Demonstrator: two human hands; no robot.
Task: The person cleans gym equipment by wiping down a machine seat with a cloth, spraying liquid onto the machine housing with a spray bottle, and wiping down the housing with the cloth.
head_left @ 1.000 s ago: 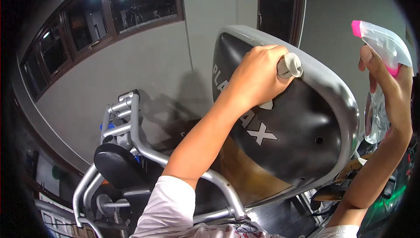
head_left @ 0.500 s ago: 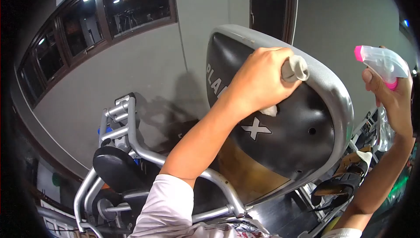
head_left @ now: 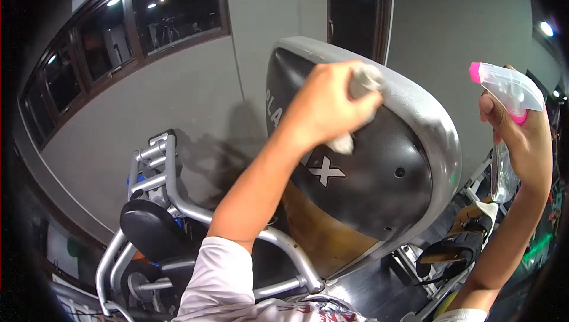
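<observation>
My left hand is wrapped round a crumpled grey cloth, at the upper part of a large machine cover. The cover has a black face with white lettering and a silver rim. Part of the cloth hangs out below my fist, over the black face. On the right, my right hand grips a clear spray bottle by its neck. Its pink nozzle points left, towards the cover, and its body hangs below my hand.
At the lower left stands a silver tubular frame with a black pad. More gym equipment is at the lower right. Dark windows line the grey wall behind.
The view has shifted slightly, so the cover sits further left. My left hand with the cloth has moved left along the cover's upper part. My right hand still holds the bottle.
</observation>
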